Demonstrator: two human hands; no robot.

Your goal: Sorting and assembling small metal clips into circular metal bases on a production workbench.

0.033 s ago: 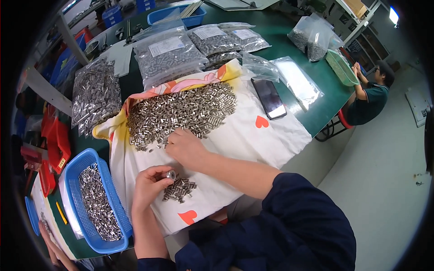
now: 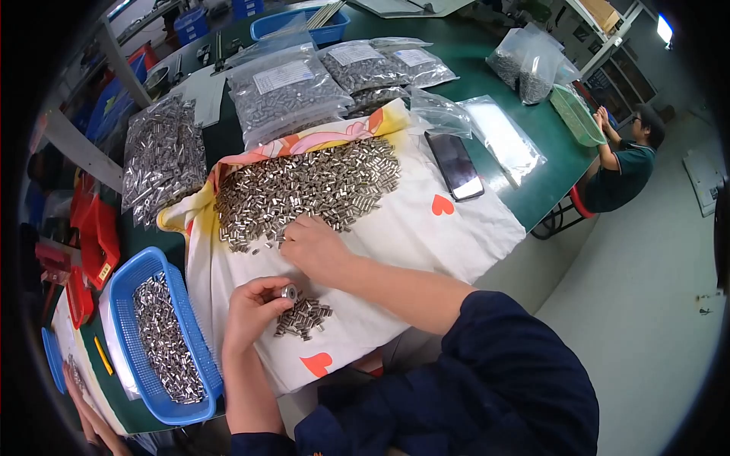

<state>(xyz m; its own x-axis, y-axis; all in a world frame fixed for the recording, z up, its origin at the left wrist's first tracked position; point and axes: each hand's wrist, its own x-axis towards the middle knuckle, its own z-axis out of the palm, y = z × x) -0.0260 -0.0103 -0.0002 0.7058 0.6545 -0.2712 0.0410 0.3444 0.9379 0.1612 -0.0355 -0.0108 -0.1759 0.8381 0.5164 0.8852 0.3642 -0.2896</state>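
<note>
My left hand [image 2: 249,310] is closed, thumb and fingers gripping a small round metal piece with a hole in its end [image 2: 289,292]. Just beyond it, my right hand [image 2: 313,251] rests at the near edge of a large heap of short metal cylinders [image 2: 304,186]. Its fingers are curled downward and together; whatever they hold is hidden under the hand. Beside the left hand lies a smaller heap of the same cylinders [image 2: 306,318]. Both heaps sit on a white cloth [image 2: 456,239] with red hearts and a coloured border.
A blue basket [image 2: 195,334] of cylinders stands at left, near red bins [image 2: 97,239]. Filled plastic bags [image 2: 289,87] line the far side. At right lie a phone [image 2: 454,167] and a clear bag [image 2: 506,140]. A co-worker [image 2: 620,167] sits far right; another person's hands [image 2: 87,406] show lower left.
</note>
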